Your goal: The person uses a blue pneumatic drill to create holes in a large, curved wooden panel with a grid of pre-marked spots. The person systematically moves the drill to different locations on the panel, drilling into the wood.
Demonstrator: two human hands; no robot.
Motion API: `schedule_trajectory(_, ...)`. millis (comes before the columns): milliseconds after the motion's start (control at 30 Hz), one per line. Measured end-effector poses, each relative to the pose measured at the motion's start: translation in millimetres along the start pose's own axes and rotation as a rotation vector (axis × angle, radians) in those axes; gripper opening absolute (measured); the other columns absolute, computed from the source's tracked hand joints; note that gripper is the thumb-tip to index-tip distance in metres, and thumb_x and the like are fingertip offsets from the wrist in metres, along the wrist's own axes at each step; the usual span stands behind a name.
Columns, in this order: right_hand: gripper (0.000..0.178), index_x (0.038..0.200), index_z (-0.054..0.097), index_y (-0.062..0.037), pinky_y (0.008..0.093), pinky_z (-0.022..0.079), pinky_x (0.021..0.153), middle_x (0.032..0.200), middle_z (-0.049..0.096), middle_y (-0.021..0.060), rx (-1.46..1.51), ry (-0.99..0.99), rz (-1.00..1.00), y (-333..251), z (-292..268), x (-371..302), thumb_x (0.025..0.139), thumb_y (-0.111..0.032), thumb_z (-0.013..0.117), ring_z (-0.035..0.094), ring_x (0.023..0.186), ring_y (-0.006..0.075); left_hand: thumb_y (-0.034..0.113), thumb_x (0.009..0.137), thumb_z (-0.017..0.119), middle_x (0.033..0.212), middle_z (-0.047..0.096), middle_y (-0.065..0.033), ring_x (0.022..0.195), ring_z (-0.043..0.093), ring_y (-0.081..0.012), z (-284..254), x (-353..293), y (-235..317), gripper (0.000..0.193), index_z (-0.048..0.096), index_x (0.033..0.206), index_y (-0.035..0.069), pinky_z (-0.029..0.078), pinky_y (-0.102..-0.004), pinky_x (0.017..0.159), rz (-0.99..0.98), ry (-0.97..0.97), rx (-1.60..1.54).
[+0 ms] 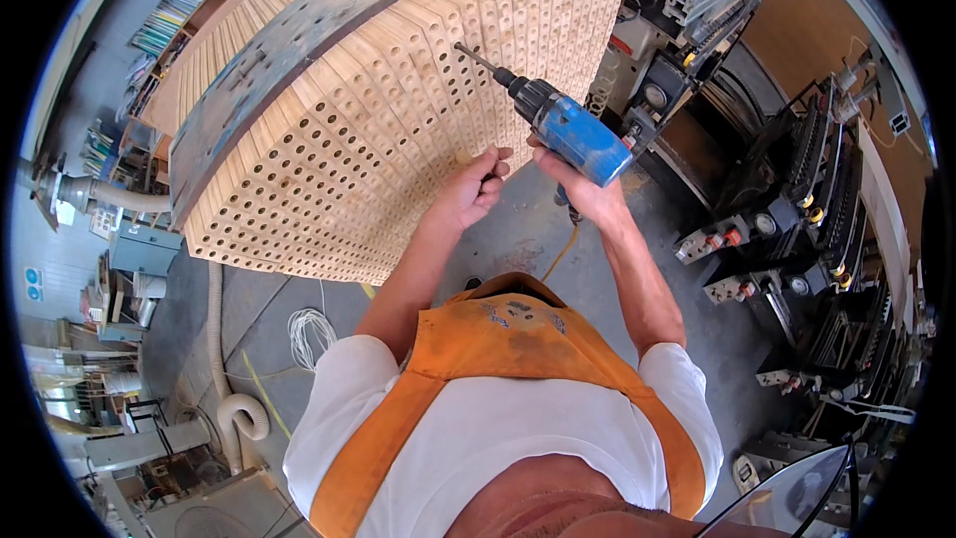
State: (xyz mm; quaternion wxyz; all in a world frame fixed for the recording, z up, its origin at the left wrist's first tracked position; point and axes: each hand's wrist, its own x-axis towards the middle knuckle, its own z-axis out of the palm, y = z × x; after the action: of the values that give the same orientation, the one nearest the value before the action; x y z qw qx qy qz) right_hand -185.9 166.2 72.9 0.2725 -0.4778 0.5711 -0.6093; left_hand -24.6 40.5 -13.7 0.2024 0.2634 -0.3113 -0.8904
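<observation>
My right hand is wrapped round the grip of a blue power drill. Its long driver bit points up and to the left, with the tip at a hole in the end face of a stack of light wooden boards. Rows of round holes cover that face, and many on the left have dark inserts in them. Just left of the drill, my left hand is closed with its fingers curled together, near the lower part of the stack. Whatever it may hold is hidden.
A worn dark curved board lies on top of the stack. Black machinery with rails and gauges lines the right side. A coiled white cable and a ribbed hose lie on the grey floor at left. Shelves stand beyond.
</observation>
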Motion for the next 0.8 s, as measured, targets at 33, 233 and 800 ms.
schedule_trajectory(33, 0.026, 0.107, 0.066, -0.0047, 0.0298, 0.051, 0.076, 0.094, 0.069, 0.0065, -0.001, -0.003, 0.004, -2, 0, 1, 0.082, -0.011, 0.071, 0.064, 0.087, 0.0146, 0.023, 0.098, 0.048, 0.083, 0.054, 0.0004, 0.055, 0.039, -0.0033, 6, -4, 8, 0.029, 0.052, 0.118, 0.002, 0.028, -0.0153, 0.039, 0.009, -0.023, -0.02)
schedule_trajectory(233, 0.028, 0.11, 0.065, -0.0043, 0.0288, 0.05, 0.083, 0.101, 0.069, 0.0062, 0.153, -0.037, 0.017, 0, -2, -1, 0.082, -0.005, 0.069, 0.064, 0.094, 0.0144, 0.017, 0.096, 0.05, 0.089, 0.057, -0.0024, 0.058, 0.041, -0.0051, 32, -5, 45, 0.031, 0.052, 0.121, -0.001, 0.031, -0.0166, 0.041, 0.21, 0.026, 0.159)
schedule_trajectory(800, 0.031, 0.112, 0.063, -0.0049, 0.0326, 0.051, 0.082, 0.102, 0.068, 0.0072, 0.097, -0.041, 0.04, 28, -45, -43, 0.082, -0.008, 0.071, 0.063, 0.096, 0.0168, 0.026, 0.098, 0.052, 0.078, 0.051, 0.0001, 0.053, 0.038, -0.0033, 69, 13, 90, 0.027, 0.055, 0.103, 0.0, 0.028, -0.0158, 0.04, 0.297, 0.02, 0.315)
